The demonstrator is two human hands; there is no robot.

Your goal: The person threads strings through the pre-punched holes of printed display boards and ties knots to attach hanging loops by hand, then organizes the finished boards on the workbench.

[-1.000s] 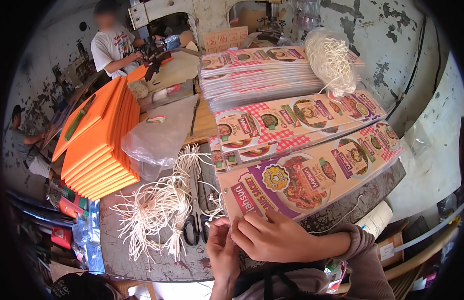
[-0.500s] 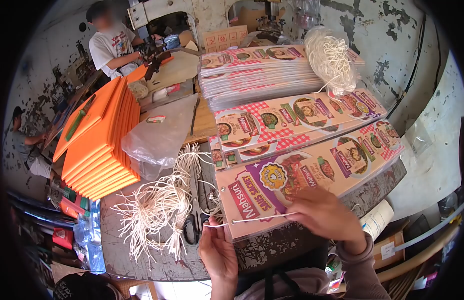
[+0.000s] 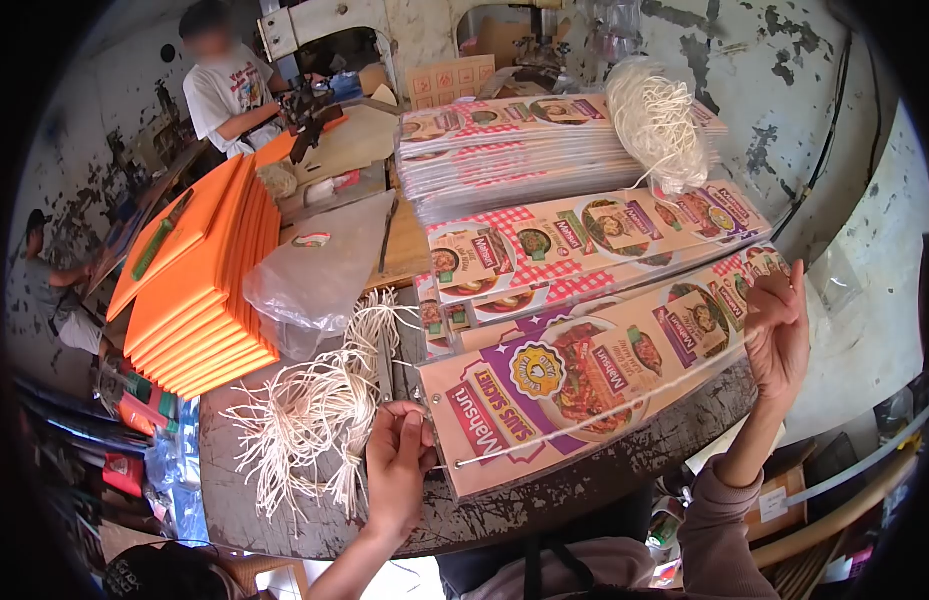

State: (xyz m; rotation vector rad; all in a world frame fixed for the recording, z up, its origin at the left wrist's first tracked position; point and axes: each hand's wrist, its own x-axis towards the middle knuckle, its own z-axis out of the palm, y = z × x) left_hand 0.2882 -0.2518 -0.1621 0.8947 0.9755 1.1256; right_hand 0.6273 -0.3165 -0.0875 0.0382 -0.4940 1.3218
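A white cord (image 3: 594, 405) passes through the lower eyelet of a printed plastic-covered food sign (image 3: 499, 425) and stretches diagonally across its face. At the far right end, my right hand (image 3: 781, 340) is raised with its fingers closed on the cord. My left hand (image 3: 396, 465) is curled at the sign's left edge, beside the eyelets, and the short tail of cord runs to it; its fingertips are partly hidden. A bundle of cut white cords (image 3: 309, 425) lies left of that hand. Scissors (image 3: 385, 365) are mostly covered by the cords and the hand.
Behind the sign are more printed signs (image 3: 594, 235) and a tall stack (image 3: 504, 165), topped by a bagged cord hank (image 3: 659, 125). Orange folded pieces (image 3: 189, 290) are piled at left beside a clear plastic bag (image 3: 319, 270). A person (image 3: 229, 95) works at the back.
My right hand has swept right and up, drawing a long stretch of cord through the eyelet. My left hand has moved slightly left and up along the sign's edge, covering the scissor handles.
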